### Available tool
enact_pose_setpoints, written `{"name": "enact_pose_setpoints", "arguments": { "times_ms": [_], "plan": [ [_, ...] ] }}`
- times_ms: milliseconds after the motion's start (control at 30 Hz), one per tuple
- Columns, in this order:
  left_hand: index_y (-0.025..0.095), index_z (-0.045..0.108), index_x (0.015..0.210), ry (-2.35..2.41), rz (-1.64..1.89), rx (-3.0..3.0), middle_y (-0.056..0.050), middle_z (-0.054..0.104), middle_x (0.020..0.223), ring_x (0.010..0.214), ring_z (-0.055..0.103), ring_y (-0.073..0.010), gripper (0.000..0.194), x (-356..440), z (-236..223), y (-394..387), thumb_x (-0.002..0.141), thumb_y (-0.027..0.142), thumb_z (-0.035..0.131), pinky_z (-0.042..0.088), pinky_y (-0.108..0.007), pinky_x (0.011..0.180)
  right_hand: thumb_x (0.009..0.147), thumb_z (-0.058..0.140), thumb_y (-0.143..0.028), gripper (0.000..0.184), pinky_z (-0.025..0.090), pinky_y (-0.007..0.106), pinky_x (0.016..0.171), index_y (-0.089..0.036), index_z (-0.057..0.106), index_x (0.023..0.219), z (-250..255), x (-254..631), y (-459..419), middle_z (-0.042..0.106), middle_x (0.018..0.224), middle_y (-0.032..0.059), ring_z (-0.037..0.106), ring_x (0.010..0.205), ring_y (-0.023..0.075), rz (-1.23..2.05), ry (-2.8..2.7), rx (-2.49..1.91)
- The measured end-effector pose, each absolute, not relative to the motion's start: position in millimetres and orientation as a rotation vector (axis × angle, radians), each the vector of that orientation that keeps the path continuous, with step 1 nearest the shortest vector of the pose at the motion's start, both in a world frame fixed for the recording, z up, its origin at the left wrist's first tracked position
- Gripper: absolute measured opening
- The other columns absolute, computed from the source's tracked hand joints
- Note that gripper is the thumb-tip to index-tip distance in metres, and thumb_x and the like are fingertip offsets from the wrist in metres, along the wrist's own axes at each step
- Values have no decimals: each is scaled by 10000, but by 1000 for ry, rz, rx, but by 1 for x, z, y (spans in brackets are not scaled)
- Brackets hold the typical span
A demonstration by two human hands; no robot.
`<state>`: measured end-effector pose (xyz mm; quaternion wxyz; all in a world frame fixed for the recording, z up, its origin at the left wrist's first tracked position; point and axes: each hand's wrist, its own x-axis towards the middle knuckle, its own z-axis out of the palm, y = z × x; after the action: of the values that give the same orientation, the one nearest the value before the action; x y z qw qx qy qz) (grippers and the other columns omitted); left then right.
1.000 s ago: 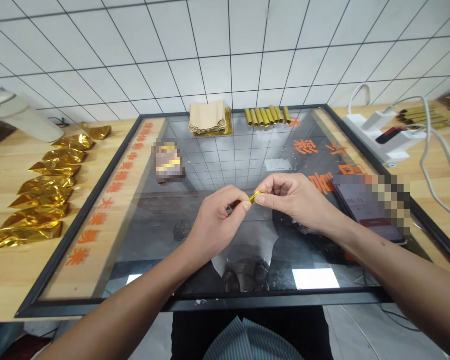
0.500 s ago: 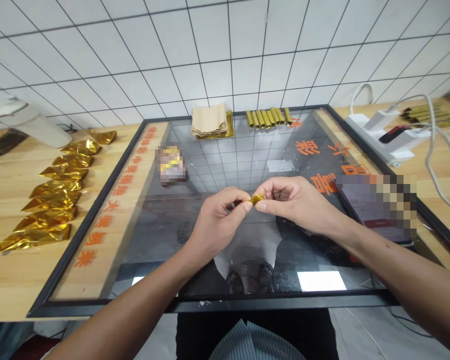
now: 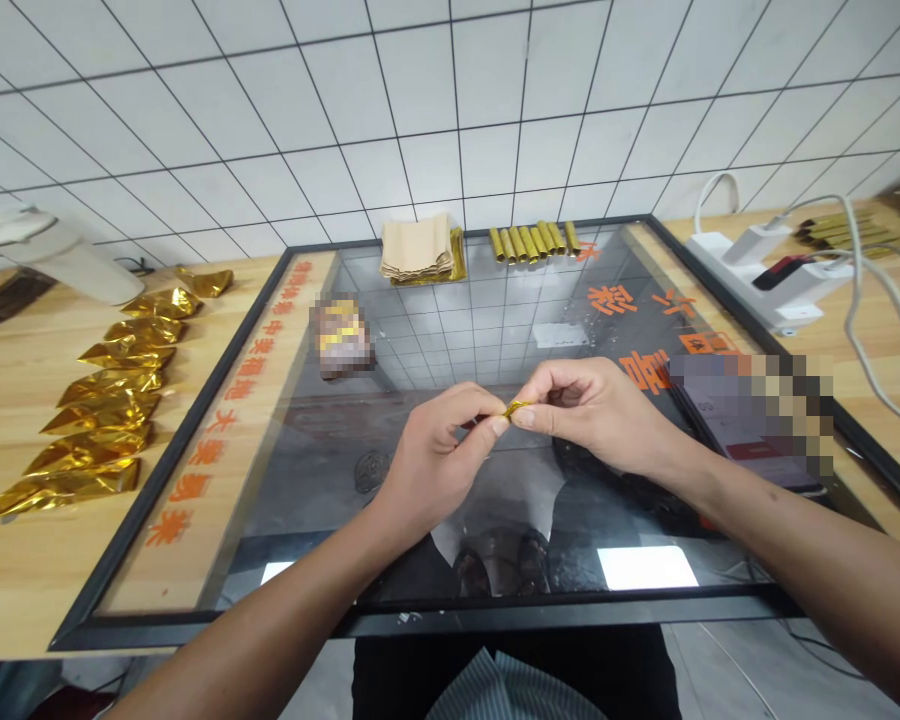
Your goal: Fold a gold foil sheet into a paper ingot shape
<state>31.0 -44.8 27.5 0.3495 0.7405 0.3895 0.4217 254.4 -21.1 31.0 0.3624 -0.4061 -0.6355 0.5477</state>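
Between my two hands, over the middle of the glass tabletop [image 3: 450, 500], is a small piece of gold foil paper [image 3: 515, 409]. My left hand [image 3: 450, 450] pinches one end of it with thumb and forefinger. The other end is pinched by my right hand [image 3: 592, 415], its remaining fingers curled in. Most of the foil is hidden by the fingertips. Behind the hands, at the back edge of the glass, several gold paper rolls [image 3: 534, 241] lie side by side. Left of those sits a stack of tan paper sheets with gold undersides [image 3: 418, 248].
Several folded gold foil pieces [image 3: 109, 385] form a column on the wooden table at left. A white cup [image 3: 82, 260] lies tilted behind them. A phone [image 3: 742, 420] rests on the glass at right, near a white power strip [image 3: 754, 275] with cables. A blurred pack [image 3: 343, 340] is at left.
The foil piece between my fingers has turned and now looks more crumpled or twisted. Both hands keep their pinch in nearly the same place. The camera view has shifted slightly.
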Motion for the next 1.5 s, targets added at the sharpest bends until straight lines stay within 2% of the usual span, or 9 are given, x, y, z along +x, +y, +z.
{"name": "enact_pose_setpoints", "arguments": {
  "times_ms": [133,333,700,867,967,1200,1300,1400,1500],
  "plan": [
    [220,717,907,1017,1093,1946,16,682,836,791,617,-134,160,30,27,-45,1018,168,613,477,-285,760,857,900,-468,300,384,297,605,-208,755,830,35,253,-23,632,731,-13,493,667,135,1374,-1655,-1056],
    [217,696,897,1037,1085,1958,16,660,823,763,580,-136,158,30,25,-44,1022,184,605,454,-289,741,906,841,-475,282,437,300,653,-215,734,903,42,249,-25,654,804,-4,533,721,147,1354,-1728,-1045],
    [216,680,894,1058,1008,2052,18,636,818,773,595,-134,178,32,27,-48,1029,172,573,446,-283,728,906,776,-310,210,372,312,610,-218,662,756,39,246,-30,583,708,-24,470,664,139,1263,-1687,-1090],
    [218,690,920,1107,991,1864,31,666,838,758,595,-124,89,36,29,-47,991,199,639,483,-269,736,924,807,-365,209,435,326,669,-229,692,814,38,253,-24,669,800,4,551,739,166,1205,-1667,-1050],
    [209,674,856,1138,1032,1810,47,639,781,708,568,-107,110,35,29,-45,962,181,661,457,-252,692,955,788,-382,198,460,317,675,-230,695,869,39,256,-22,674,816,6,573,746,167,1159,-1681,-1046],
    [208,659,797,1289,1000,1974,50,608,762,695,541,-106,155,30,25,-44,910,107,625,365,-275,643,1025,694,-235,20,515,349,799,-249,696,1011,39,258,-23,713,946,23,650,857,192,701,-2092,-928],
    [206,651,812,1325,953,2047,44,611,785,709,536,-111,142,30,25,-46,899,100,611,351,-285,649,1032,681,-218,60,519,360,811,-251,699,1078,35,260,-22,717,995,39,667,907,208,547,-2202,-850],
    [201,638,817,1323,925,2128,37,621,808,726,540,-117,132,31,26,-47,909,111,611,349,-292,660,1046,673,-227,53,514,370,805,-242,699,1090,33,260,-23,710,997,48,664,911,214,484,-2277,-820],
    [211,667,865,1330,909,2121,34,651,843,757,572,-125,96,31,27,-47,933,148,640,368,-290,677,1061,659,-215,50,498,344,766,-237,684,1022,35,259,-25,695,945,32,644,860,187,514,-2248,-827]
  ]
}}
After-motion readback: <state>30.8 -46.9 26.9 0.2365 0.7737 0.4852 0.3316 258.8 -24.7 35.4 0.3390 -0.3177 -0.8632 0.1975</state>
